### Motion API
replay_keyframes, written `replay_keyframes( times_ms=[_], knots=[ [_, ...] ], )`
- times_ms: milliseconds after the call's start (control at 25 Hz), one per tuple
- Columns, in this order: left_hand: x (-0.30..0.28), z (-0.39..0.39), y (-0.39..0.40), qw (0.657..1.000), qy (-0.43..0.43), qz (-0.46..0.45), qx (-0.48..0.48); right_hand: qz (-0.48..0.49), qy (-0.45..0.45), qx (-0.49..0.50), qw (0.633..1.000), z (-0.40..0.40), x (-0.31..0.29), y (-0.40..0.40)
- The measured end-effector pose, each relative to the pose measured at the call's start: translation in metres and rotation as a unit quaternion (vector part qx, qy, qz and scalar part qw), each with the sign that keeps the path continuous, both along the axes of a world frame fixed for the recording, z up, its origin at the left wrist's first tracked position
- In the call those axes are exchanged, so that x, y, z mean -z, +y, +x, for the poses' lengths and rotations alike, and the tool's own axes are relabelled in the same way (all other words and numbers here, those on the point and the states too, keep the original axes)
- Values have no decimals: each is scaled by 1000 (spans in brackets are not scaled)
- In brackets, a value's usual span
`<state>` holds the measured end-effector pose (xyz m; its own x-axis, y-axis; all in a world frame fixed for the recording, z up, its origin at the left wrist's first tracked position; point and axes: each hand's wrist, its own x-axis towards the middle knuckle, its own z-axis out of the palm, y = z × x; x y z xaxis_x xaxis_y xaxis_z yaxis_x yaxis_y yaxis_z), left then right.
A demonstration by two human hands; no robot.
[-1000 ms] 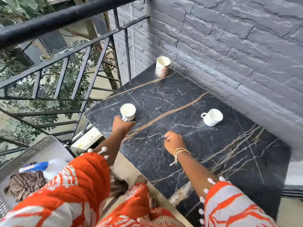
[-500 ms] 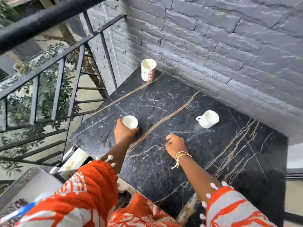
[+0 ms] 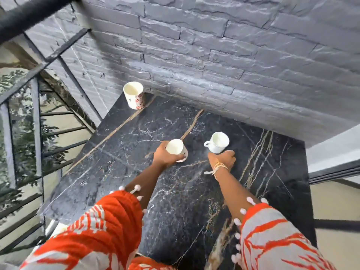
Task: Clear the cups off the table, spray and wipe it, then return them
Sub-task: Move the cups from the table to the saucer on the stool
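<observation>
Cups stand at three spots on the black marble table (image 3: pixel 120 172), which fills the middle of the frame and is set against the grey stone wall (image 3: pixel 233 55). We grip the first cup (image 3: pixel 174 146) in our left hand (image 3: pixel 165 155) just left of the frame's center, fingers curled around its side; it tilts toward us, and whether its base touches the marble we cannot tell. Just to its right sits the white handled cup (image 3: pixel 217 142), upright on the table with its handle pointing left. Our right hand (image 3: pixel 223 158) lies directly below that cup in the frame, fingers curled into a loose fist that grasps nothing, knuckles close to the cup's base; whether they touch it we cannot tell. A yellow thread bracelet (image 3: pixel 218 167) circles that wrist. The third, a flowered cup (image 3: pixel 134 96), stands upright at the table's far corner in the upper left, beside the wall. Orange and white patterned sleeves (image 3: pixel 97 221) with pompom trim cover our arms in the lower frame. A black metal railing (image 3: pixel 37 133) runs along the left edge.
</observation>
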<state>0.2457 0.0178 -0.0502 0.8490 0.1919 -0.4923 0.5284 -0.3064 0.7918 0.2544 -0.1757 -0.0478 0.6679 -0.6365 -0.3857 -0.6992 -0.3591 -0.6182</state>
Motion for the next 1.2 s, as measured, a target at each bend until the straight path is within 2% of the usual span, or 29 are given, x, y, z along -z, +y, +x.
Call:
replay_keyframes(
  times_ms=[160,320,440,560,880,1200],
  knots=[
    [12,14,-4,999,8,-41,-3,57,-44,16,997,32,2,-11],
    [16,20,-1,990,33,-126,-48,53,-49,-40,997,45,8,-23],
    [13,16,2,985,43,-154,-68,43,-49,-70,995,36,2,-27],
    [4,-3,4,980,44,-170,-94,25,-62,-155,986,10,-2,-23],
    [-27,-111,4,962,11,-201,-185,52,-65,-310,947,-76,-9,0],
    [-20,-284,46,947,-19,-134,-292,75,-65,-427,899,-193,-21,42]
  ],
)
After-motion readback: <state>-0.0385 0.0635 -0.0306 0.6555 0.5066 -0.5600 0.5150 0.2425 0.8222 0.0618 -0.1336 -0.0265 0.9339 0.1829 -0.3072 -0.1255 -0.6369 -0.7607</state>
